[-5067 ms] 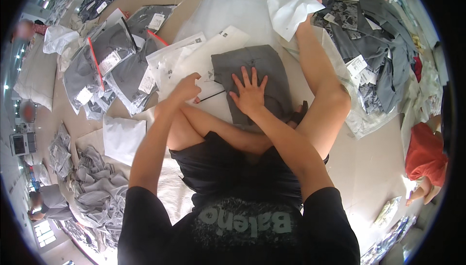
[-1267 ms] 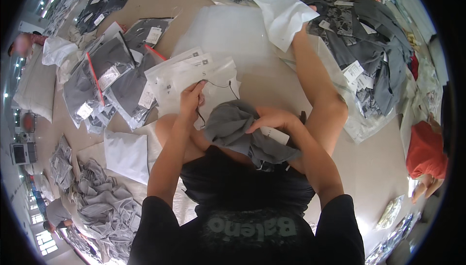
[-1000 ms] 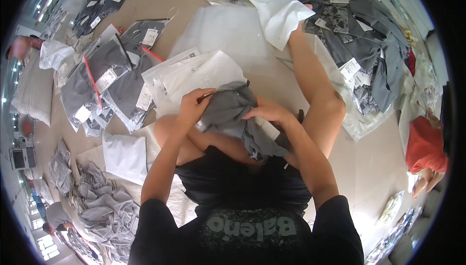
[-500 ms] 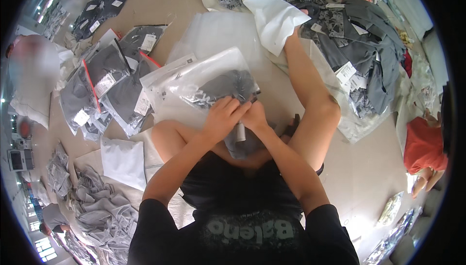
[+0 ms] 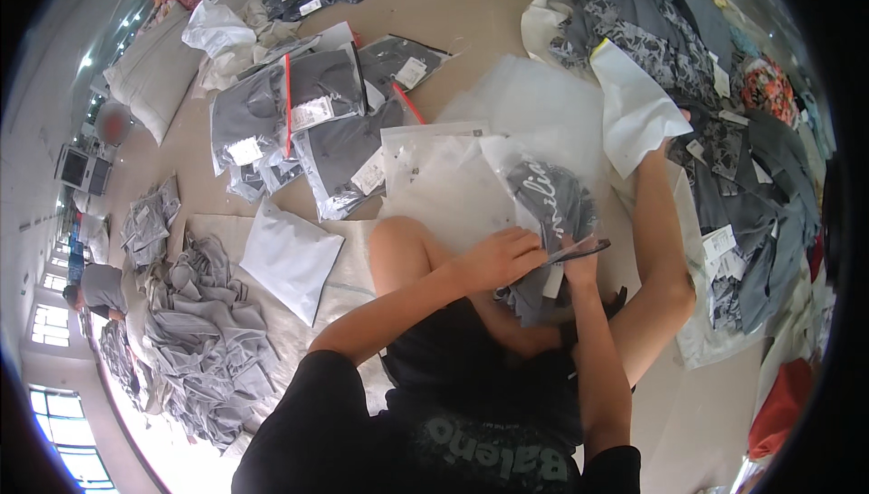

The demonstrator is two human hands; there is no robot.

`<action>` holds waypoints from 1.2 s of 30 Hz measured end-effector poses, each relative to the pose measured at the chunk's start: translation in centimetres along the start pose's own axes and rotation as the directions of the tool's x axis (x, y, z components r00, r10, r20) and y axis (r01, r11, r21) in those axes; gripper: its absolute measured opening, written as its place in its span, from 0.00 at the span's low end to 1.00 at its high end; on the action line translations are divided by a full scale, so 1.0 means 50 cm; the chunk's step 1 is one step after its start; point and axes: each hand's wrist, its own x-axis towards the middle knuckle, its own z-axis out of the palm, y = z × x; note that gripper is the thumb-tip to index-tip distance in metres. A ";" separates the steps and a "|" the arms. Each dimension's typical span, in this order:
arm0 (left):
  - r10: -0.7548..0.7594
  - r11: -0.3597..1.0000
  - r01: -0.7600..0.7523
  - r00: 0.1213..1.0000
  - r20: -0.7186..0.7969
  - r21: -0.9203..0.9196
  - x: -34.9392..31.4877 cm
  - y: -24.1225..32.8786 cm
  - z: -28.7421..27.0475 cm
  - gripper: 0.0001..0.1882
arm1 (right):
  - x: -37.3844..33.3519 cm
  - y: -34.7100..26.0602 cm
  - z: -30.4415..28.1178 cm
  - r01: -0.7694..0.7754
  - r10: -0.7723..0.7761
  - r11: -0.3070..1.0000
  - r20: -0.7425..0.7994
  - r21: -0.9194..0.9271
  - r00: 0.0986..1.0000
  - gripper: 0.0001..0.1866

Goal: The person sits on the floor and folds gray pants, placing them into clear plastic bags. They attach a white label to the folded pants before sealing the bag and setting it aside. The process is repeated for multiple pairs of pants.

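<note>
A clear plastic bag with pale lettering lies before me, a grey garment partly inside it. My left hand is closed on the bag's near edge. My right hand reaches in at the bag's mouth beside the dark closure strip. Its fingers are partly covered by plastic and cloth, so their grip is unclear. Below the mouth, more grey cloth and a white tag hang out between my forearms.
Bagged grey garments with tags lie ahead on the left. Clear bags are spread beyond my hands. A white packet and a grey cloth heap lie left. At right are a white sheet over my foot and a dark garment pile.
The view has swung, so everything sits further right. My hands have parted; the right one has moved into the bag's mouth, while the left still grips the edge.
</note>
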 end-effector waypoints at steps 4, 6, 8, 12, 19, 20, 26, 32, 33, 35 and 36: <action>-0.410 0.912 0.400 0.884 -0.223 -0.094 -0.048 -0.054 0.023 0.24 | -0.027 -0.067 0.034 -0.053 0.068 0.954 -0.042 0.297 0.997 0.21; -0.694 0.719 0.660 0.702 -0.161 -0.220 -0.052 -0.049 0.026 0.22 | -0.001 -0.036 0.022 -0.145 0.119 0.906 0.088 0.398 0.989 0.20; -0.681 0.637 0.654 0.725 0.098 -0.408 -0.071 -0.015 0.036 0.18 | 0.056 0.018 -0.018 -0.248 0.154 0.842 0.227 0.479 0.962 0.19; -0.516 0.830 0.486 0.856 -0.046 -0.274 -0.068 0.068 0.044 0.09 | 0.090 0.065 -0.082 -0.135 0.113 0.939 0.087 0.316 0.990 0.20; -0.767 0.529 0.750 0.623 0.154 -0.398 -0.154 0.074 0.130 0.09 | 0.081 -0.005 0.014 0.026 0.009 0.991 -0.257 0.134 0.966 0.27; -0.759 0.495 0.784 0.600 0.254 -0.374 -0.162 0.083 0.146 0.10 | 0.091 0.006 0.006 0.115 -0.095 0.991 -0.243 0.069 0.965 0.26; -0.738 0.672 0.704 0.663 -0.127 -0.231 -0.049 0.034 0.103 0.17 | 0.122 -0.050 0.017 -0.042 -0.124 0.828 -0.256 -0.559 0.959 0.41; -0.645 0.762 0.603 0.741 0.187 0.237 -0.036 -0.093 0.166 0.16 | 0.181 0.017 0.043 0.274 -0.490 0.635 -0.102 -0.722 0.866 0.58; -0.661 0.748 0.601 0.708 0.247 0.281 -0.036 -0.103 0.179 0.16 | 0.183 0.046 0.041 0.292 -0.530 0.572 -0.074 -0.766 0.845 0.57; -0.698 0.709 0.621 0.686 0.205 0.334 -0.075 -0.130 0.189 0.16 | 0.129 0.035 0.063 0.371 -0.615 0.341 0.093 -0.864 0.783 0.44; -0.707 0.698 0.625 0.678 0.201 0.349 -0.082 -0.125 0.192 0.16 | 0.103 0.021 0.059 0.374 -0.613 0.234 0.163 -0.897 0.773 0.42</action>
